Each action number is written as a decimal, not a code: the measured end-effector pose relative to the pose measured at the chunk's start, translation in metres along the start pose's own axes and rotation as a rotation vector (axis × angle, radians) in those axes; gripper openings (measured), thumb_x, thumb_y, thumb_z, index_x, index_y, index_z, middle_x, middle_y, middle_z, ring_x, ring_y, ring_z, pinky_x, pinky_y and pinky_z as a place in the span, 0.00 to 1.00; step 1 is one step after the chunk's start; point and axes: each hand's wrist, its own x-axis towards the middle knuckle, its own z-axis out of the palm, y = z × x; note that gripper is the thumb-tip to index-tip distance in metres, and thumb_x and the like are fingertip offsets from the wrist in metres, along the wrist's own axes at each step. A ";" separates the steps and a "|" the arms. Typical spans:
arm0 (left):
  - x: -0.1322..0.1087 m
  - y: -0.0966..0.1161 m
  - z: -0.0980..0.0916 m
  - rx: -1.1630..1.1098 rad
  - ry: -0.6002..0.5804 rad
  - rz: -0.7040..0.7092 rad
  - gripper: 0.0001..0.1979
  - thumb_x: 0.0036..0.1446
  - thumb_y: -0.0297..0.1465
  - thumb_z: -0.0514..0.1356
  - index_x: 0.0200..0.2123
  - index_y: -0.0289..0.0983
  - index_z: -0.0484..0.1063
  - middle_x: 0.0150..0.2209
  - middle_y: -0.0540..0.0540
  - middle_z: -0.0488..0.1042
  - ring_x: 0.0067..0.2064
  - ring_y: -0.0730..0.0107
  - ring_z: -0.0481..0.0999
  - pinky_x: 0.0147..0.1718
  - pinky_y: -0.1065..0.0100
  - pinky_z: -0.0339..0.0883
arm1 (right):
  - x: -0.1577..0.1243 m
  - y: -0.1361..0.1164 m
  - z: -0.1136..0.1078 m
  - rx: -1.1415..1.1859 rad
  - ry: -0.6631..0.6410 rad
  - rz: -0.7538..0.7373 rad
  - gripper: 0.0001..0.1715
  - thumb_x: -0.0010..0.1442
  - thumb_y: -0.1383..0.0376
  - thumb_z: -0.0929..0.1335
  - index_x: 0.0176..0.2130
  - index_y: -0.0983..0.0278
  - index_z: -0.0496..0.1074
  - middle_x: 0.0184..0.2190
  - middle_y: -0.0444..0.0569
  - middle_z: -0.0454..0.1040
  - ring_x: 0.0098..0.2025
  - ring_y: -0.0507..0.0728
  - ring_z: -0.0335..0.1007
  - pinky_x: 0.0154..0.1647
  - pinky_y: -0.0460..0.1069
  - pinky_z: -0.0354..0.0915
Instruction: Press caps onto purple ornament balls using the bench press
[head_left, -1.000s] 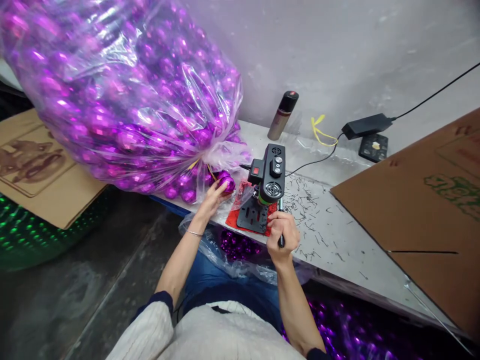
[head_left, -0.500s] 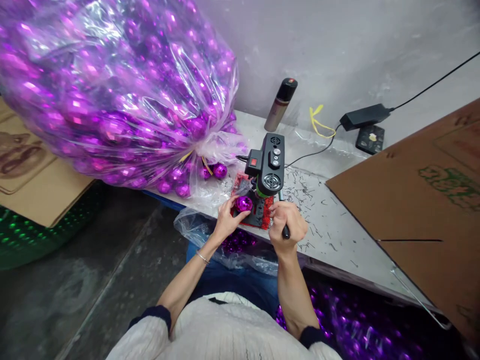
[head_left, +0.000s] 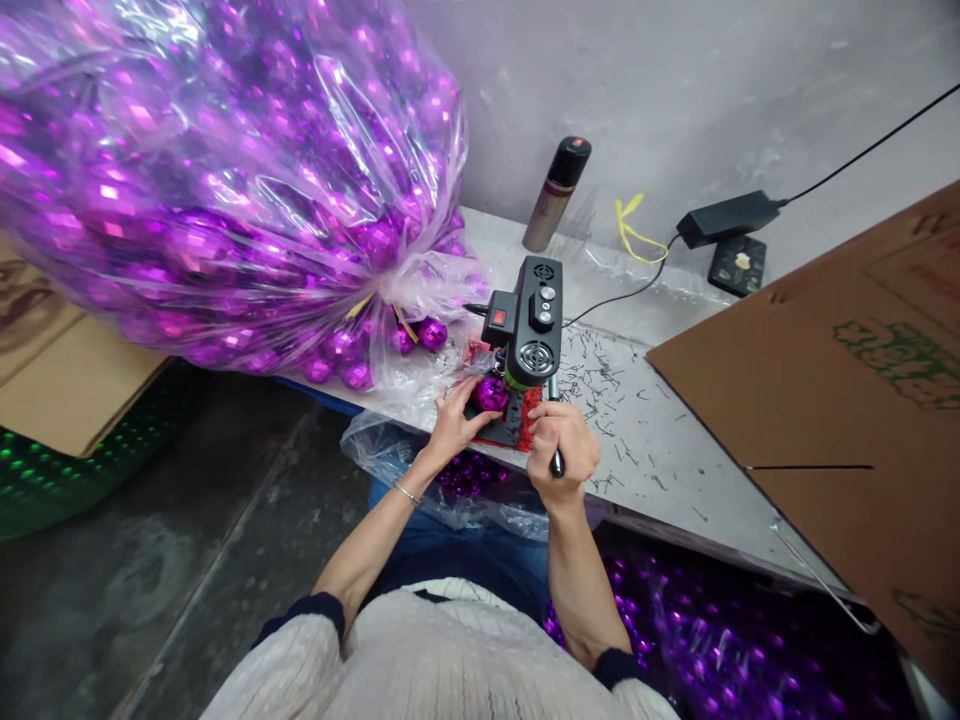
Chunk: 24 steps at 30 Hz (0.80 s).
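A shiny purple ball (head_left: 491, 393) is held between the thumb and fingers of my left hand (head_left: 456, 418), at the left side of a black machine (head_left: 536, 315). The machine has round vents, silver buttons and a red switch, and stands on a base with red material (head_left: 530, 418). My right hand (head_left: 564, 447) is closed around the black-ended lever (head_left: 557, 464) at the machine's right. What lies under the machine's head is mostly hidden.
A large clear bag (head_left: 247, 190) of purple balls fills the upper left. Behind the machine stands a spray can (head_left: 557, 195). Small dark bits lie on the table (head_left: 675, 480). A cardboard box (head_left: 840, 390) is at right, a black adapter (head_left: 727, 218) by the wall.
The purple ball and my left hand have moved closer in against the machine. My right hand still grips the lever. The whole view has shifted slightly.
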 end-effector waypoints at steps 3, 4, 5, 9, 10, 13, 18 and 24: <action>-0.001 0.002 0.002 0.006 0.012 0.032 0.32 0.58 0.44 0.70 0.62 0.41 0.69 0.59 0.37 0.77 0.62 0.50 0.75 0.66 0.48 0.59 | 0.000 0.000 0.000 0.011 0.000 0.003 0.13 0.66 0.74 0.62 0.31 0.60 0.64 0.26 0.43 0.72 0.30 0.52 0.73 0.30 0.47 0.65; -0.001 0.003 0.002 0.008 0.011 0.041 0.32 0.58 0.44 0.70 0.62 0.41 0.69 0.59 0.37 0.77 0.62 0.51 0.75 0.64 0.49 0.61 | 0.000 0.000 0.000 0.012 0.001 0.003 0.13 0.66 0.74 0.62 0.31 0.60 0.64 0.26 0.43 0.72 0.30 0.52 0.73 0.30 0.47 0.65; -0.002 0.004 0.002 0.012 0.004 0.052 0.32 0.59 0.44 0.69 0.63 0.41 0.69 0.59 0.37 0.77 0.62 0.51 0.75 0.63 0.50 0.63 | 0.001 0.000 0.000 0.010 0.002 0.002 0.13 0.66 0.74 0.62 0.31 0.60 0.64 0.26 0.43 0.72 0.30 0.52 0.73 0.30 0.47 0.65; -0.003 0.005 0.001 0.034 -0.066 0.095 0.32 0.60 0.44 0.69 0.63 0.41 0.68 0.60 0.37 0.76 0.62 0.50 0.75 0.62 0.50 0.65 | 0.003 0.000 -0.001 -0.001 0.004 -0.006 0.13 0.66 0.74 0.62 0.31 0.60 0.64 0.25 0.43 0.71 0.30 0.52 0.73 0.29 0.47 0.65; -0.003 0.005 0.001 0.036 -0.071 0.102 0.32 0.60 0.44 0.68 0.64 0.41 0.67 0.60 0.37 0.76 0.63 0.50 0.75 0.61 0.50 0.66 | 0.004 -0.001 -0.001 -0.001 0.003 -0.007 0.13 0.66 0.74 0.62 0.31 0.60 0.64 0.25 0.43 0.71 0.30 0.52 0.73 0.29 0.47 0.65; -0.002 0.003 0.004 0.022 -0.048 0.124 0.33 0.60 0.45 0.68 0.65 0.40 0.66 0.60 0.36 0.76 0.62 0.50 0.76 0.60 0.50 0.68 | 0.005 -0.001 -0.001 0.000 0.009 -0.005 0.13 0.66 0.74 0.63 0.31 0.60 0.64 0.26 0.43 0.72 0.30 0.52 0.73 0.29 0.47 0.65; 0.001 0.000 0.007 -0.052 -0.032 0.174 0.33 0.61 0.47 0.66 0.64 0.39 0.66 0.59 0.36 0.76 0.61 0.51 0.77 0.60 0.50 0.70 | 0.001 -0.001 0.000 0.010 0.012 0.011 0.13 0.66 0.73 0.62 0.31 0.60 0.66 0.27 0.43 0.73 0.30 0.52 0.73 0.31 0.48 0.66; 0.002 -0.003 0.008 -0.094 -0.041 0.196 0.33 0.61 0.47 0.66 0.64 0.39 0.67 0.58 0.35 0.77 0.60 0.51 0.78 0.60 0.50 0.71 | -0.013 0.003 0.006 -0.001 0.039 0.025 0.12 0.67 0.71 0.61 0.32 0.60 0.67 0.28 0.45 0.74 0.31 0.52 0.73 0.33 0.48 0.68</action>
